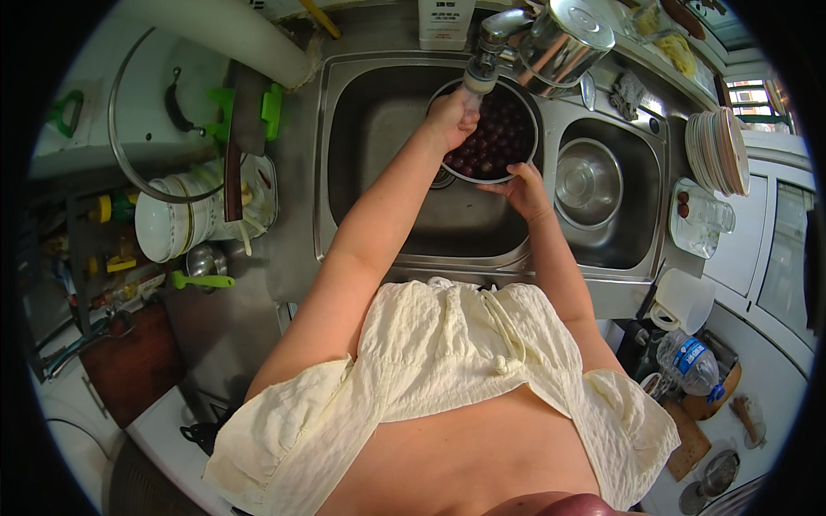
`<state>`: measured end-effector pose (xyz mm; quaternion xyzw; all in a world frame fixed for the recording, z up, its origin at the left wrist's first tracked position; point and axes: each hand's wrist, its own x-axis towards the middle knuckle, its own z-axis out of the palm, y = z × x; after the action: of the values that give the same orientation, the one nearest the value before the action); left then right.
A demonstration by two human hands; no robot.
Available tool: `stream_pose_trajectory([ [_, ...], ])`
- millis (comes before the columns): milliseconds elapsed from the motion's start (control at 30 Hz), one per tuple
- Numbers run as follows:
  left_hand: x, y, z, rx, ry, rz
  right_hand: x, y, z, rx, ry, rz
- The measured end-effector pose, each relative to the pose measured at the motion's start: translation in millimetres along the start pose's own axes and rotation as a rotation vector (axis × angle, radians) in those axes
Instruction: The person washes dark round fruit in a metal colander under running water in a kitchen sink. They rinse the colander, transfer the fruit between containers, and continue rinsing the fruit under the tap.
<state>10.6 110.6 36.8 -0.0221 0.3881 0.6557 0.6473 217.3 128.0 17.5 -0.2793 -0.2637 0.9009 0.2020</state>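
Note:
A round metal pot (pixel 537 138) filled with dark red grapes or similar round fruit (pixel 493 138) is in the large left basin (pixel 381 135) of a stainless steel double sink. Over its upper left part, my left hand (pixel 457 119) has its fingers curled at the outlet of the faucet (pixel 482 71); whether they grip the outlet is hard to tell. My right hand (pixel 524 189) grips the pot's lower right rim, thumb on the edge and fingers beneath. Water seems to show below the outlet.
The smaller basin holds a metal bowl (pixel 588 184). A shiny metal canister (pixel 564 45) and a white bottle (pixel 445 26) stand behind the sink. Stacked plates (pixel 713 151) and a glass tray (pixel 694 235) are at the right. White bowls (pixel 171 216) and a cleaver (pixel 248 116) are at the left.

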Motion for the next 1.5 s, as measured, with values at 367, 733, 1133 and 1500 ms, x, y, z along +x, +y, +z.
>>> stream_pose_trajectory([
  [367,-5,3,3,-0.078,0.095,-0.051,2,2,-5,-0.004,-0.026,0.029],
  [733,0,2,-1,-0.106,0.043,-0.095,1,0,-1,-0.008,-0.012,0.024],
  [1133,-12,-16,-9,1.401,0.086,0.893,-2,-1,2,-0.045,-0.015,0.019],
  [1500,-33,-20,13,2.094,0.254,0.744,2,3,-6,-0.051,-0.028,0.049],
])
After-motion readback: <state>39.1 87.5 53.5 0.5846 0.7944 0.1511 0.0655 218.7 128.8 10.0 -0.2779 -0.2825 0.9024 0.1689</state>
